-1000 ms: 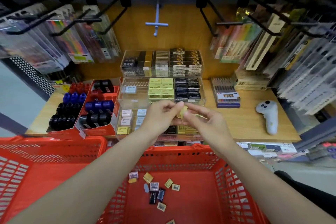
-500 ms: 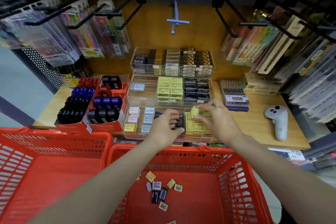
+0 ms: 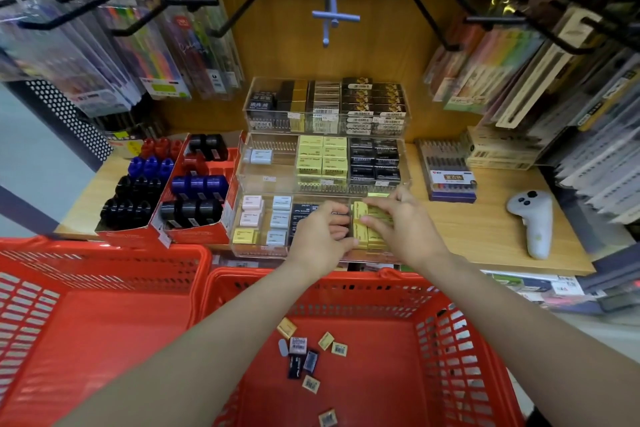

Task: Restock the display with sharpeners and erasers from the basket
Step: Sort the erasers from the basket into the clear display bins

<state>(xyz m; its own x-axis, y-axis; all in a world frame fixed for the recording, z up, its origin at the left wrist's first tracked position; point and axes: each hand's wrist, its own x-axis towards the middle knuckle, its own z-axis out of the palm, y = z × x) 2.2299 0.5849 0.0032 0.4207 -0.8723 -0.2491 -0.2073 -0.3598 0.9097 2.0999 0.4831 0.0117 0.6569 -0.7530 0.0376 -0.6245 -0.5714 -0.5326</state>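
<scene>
Now both hands work in the front tier of the clear display [image 3: 239,243] on the bench [image 3: 491,236]. The right hand [image 3: 403,230] pinches a yellow eraser [image 3: 375,213], long axis running 9 to 3 o'clock, over the yellow stack. The left hand [image 3: 320,239], at its 9 o'clock, curls its fingers [image 3: 337,220] against dark erasers [image 3: 303,211]; its grasp is unclear. More erasers lie in the basket [image 3: 446,340].

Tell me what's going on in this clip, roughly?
A person is restocking small erasers into the bottom tier of a clear acrylic tiered display tray on a wooden shelf. The right hand presses a yellow wrapped eraser into the yellow row, while the left hand rests its curled fingers among the black erasers beside it. Below, the red plastic shopping basket holds about ten loose erasers not yet shelved.
</scene>
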